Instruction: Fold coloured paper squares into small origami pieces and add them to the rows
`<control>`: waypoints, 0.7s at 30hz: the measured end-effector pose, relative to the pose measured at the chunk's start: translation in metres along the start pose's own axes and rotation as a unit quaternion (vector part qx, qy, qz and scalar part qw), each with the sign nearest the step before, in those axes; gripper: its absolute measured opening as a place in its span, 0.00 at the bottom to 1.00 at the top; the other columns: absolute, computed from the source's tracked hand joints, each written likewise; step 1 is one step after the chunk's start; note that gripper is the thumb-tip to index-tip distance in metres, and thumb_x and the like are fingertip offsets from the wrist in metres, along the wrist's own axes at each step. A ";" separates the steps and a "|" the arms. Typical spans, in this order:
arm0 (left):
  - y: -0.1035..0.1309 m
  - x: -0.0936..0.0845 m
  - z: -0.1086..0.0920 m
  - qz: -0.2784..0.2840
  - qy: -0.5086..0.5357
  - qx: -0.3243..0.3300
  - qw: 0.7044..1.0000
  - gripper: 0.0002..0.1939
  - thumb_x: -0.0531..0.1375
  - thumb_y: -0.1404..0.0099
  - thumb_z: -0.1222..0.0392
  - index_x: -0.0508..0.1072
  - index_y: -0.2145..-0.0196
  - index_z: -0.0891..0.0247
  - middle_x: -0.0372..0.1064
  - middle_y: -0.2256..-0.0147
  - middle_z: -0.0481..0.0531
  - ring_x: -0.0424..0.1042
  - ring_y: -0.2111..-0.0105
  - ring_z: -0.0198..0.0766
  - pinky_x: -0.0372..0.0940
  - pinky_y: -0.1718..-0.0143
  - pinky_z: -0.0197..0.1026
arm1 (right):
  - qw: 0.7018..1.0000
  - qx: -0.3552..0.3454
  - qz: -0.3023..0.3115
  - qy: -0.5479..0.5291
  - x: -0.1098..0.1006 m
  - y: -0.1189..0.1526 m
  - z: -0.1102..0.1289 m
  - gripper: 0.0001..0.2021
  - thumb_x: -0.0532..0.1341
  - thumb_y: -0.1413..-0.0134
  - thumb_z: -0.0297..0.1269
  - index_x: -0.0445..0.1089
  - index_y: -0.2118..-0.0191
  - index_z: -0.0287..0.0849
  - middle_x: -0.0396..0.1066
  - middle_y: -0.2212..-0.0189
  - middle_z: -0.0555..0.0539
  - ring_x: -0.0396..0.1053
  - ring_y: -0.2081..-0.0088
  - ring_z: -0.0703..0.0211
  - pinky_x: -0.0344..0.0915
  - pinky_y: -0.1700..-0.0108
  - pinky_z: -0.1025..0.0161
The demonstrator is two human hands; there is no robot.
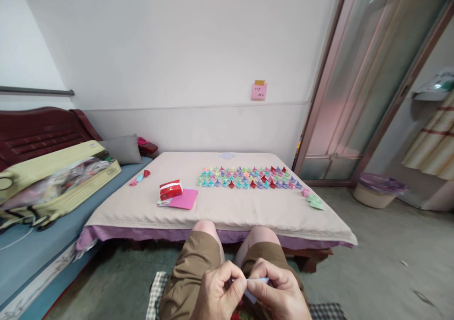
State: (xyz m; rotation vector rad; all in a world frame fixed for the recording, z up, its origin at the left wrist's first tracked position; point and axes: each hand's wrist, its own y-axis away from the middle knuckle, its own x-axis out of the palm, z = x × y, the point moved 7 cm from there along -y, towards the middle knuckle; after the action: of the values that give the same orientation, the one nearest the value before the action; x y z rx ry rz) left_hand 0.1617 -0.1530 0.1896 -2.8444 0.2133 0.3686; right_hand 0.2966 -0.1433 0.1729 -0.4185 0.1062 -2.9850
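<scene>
Above my lap, a small piece of folded pale blue paper [252, 295] is pinched between both hands. My left hand [220, 289] is closed, thumb and forefinger gripping the paper's left end. On its other side my right hand [276, 289] is closed too, with thumb and fingers on the right part. The fingers cover much of the paper, so its full shape is hidden. Beyond my knees, rows of small colourful folded paper pieces [248, 178] stand on the cloth-covered table [220, 216].
A red packet [170, 189] rests partly on pink paper sheets [186, 199] at the table's left. Green paper [315, 202] and a small pink piece [305, 193] lie at the right. An open yellow suitcase [64, 183] occupies the sofa. A bin [378, 194] stands on the floor.
</scene>
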 end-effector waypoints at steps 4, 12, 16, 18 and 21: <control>-0.002 0.003 0.012 0.011 0.107 -0.068 0.992 0.21 0.61 0.40 0.42 0.71 0.76 0.64 0.65 0.84 0.46 0.64 0.83 0.33 0.56 0.80 0.33 | 1.000 0.018 -0.019 -0.001 -0.002 -0.003 -0.001 0.16 0.74 0.62 0.43 0.70 0.84 0.39 0.59 0.86 0.55 0.50 0.81 0.67 0.44 0.78 0.65; -0.005 -0.013 0.011 -0.018 0.166 -0.093 0.982 0.28 0.63 0.45 0.35 0.74 0.80 0.67 0.68 0.87 0.48 0.64 0.85 0.32 0.57 0.80 0.33 | 0.996 0.071 0.056 -0.022 0.009 -0.003 -0.010 0.22 0.70 0.57 0.55 0.75 0.77 0.36 0.61 0.89 0.55 0.50 0.86 0.72 0.43 0.81 0.68; -0.006 -0.014 0.006 -0.025 0.147 -0.072 0.986 0.27 0.62 0.42 0.37 0.74 0.79 0.67 0.70 0.86 0.48 0.66 0.85 0.32 0.58 0.80 0.33 | 0.998 0.066 0.005 -0.011 0.001 -0.003 -0.008 0.22 0.72 0.61 0.54 0.71 0.81 0.37 0.60 0.92 0.56 0.49 0.87 0.72 0.42 0.82 0.69; -0.007 -0.007 0.010 0.000 0.156 -0.081 0.984 0.25 0.63 0.42 0.38 0.74 0.76 0.67 0.70 0.83 0.49 0.67 0.83 0.32 0.60 0.79 0.33 | 0.998 0.067 -0.017 -0.011 -0.002 -0.003 -0.008 0.23 0.72 0.62 0.53 0.69 0.82 0.38 0.60 0.93 0.56 0.47 0.88 0.73 0.40 0.82 0.69; -0.005 0.010 0.019 0.062 0.163 -0.103 0.979 0.26 0.65 0.46 0.37 0.75 0.73 0.69 0.70 0.81 0.50 0.66 0.83 0.32 0.59 0.81 0.33 | 0.997 0.072 -0.022 -0.026 -0.001 -0.003 -0.006 0.22 0.72 0.61 0.52 0.68 0.82 0.39 0.61 0.92 0.55 0.49 0.87 0.72 0.40 0.82 0.70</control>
State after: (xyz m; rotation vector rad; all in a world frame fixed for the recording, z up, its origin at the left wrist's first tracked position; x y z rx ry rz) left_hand 0.1676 -0.1436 0.1708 -3.0918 0.4409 -0.0608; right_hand 0.2954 -0.1395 0.1675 -0.4877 -0.1236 -2.9969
